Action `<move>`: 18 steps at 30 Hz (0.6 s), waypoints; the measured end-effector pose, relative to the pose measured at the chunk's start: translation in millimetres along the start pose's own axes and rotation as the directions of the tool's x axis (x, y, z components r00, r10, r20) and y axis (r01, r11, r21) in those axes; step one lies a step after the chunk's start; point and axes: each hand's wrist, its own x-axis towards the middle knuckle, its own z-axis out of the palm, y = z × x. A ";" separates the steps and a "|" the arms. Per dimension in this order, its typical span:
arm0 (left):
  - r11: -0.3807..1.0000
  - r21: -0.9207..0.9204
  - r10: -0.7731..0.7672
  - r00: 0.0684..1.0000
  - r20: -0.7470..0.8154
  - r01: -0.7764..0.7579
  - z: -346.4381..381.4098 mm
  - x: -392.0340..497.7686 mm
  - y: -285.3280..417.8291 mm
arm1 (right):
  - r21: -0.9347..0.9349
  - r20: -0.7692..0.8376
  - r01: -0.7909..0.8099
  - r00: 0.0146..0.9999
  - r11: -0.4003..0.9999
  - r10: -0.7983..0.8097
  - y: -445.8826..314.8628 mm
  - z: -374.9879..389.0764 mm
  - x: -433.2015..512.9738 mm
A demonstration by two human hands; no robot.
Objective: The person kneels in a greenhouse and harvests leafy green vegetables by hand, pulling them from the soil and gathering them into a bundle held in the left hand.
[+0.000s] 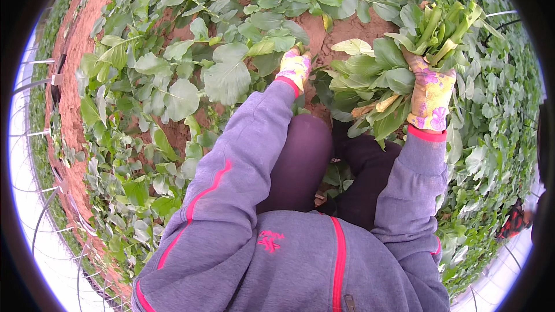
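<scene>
My left hand [295,68], in a yellow glove with pink and purple flowers, reaches into low leafy green plants [227,73]. Its fingers close around a small green stem [300,47] at the edge of the bare soil; the fingertips are partly hidden. In my right hand [429,89], gloved in the same pattern, is a thick bunch of leafy greens [368,78]. The pale green cut stalks [438,34] of the bunch point up and away from me, while its leaves spread to the left, some of them yellowed and dry.
Reddish-brown soil [318,30] shows between the hands. Dense leafy plants [485,138] cover the ground on the right. Along the left runs a strip of bare soil [71,117] beside thin hoops and white sheeting [43,229]. My bent knees [305,156] are just below the hands. Red-and-black cloth [514,222] lies far right.
</scene>
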 end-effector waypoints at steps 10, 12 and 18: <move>0.801 -0.332 0.582 0.777 0.239 -0.498 -25.5 -44.1 151.9 | 0.207 0.281 -0.093 0.959 0.974 0.032 5.3 6.2 -2.3; 0.811 -0.324 0.578 0.750 0.320 -0.487 -26.2 -58.4 175.7 | 0.371 0.332 -0.178 0.942 0.912 0.049 -3.4 12.7 -5.0; 0.826 -0.266 0.562 0.758 0.331 -0.497 -16.1 -86.8 202.3 | 0.345 0.296 -0.112 0.955 0.932 0.005 -14.3 29.4 -5.6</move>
